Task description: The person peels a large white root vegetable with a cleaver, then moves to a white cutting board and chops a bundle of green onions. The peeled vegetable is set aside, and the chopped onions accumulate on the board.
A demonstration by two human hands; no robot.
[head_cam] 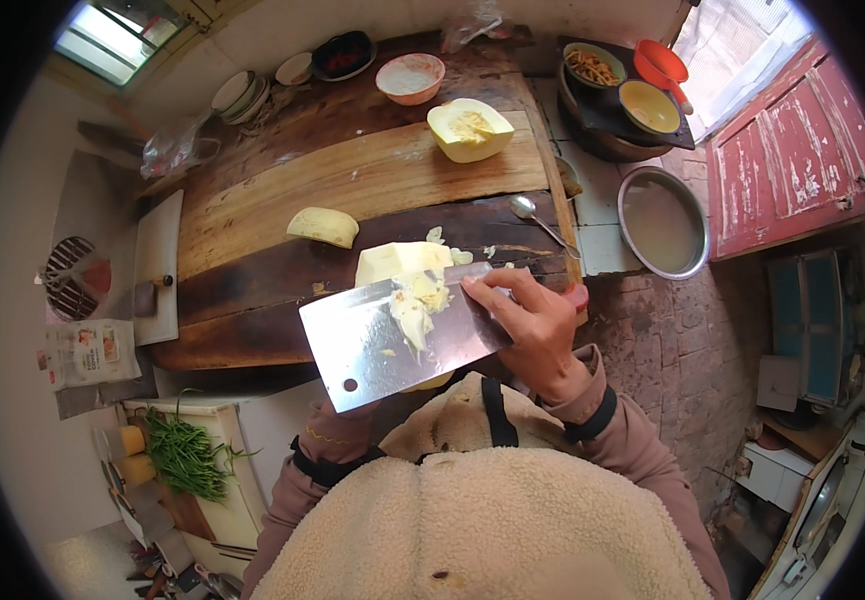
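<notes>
My right hand (533,315) grips a broad steel cleaver (357,330); the end of its red handle shows beyond the hand. The flat of the blade faces up, with pale squash pulp and scraps (413,311) on it. Just past the blade, a peeled squash chunk (398,259) sits on the wooden table, partly covered by the cleaver. My left hand is almost wholly hidden behind the blade, and only its sleeve (338,431) shows clearly. A yellow thing (431,381) peeks out under the blade's lower edge. Farther left lies another squash piece (323,226).
A hollowed squash half (481,146) stands on the wooden table (252,262). Near the right edge lies a spoon (541,221). Bowls, including one of white powder (410,79), line the back. A metal basin (663,223) of cloudy liquid stands right; green stalks (188,454) lie lower left.
</notes>
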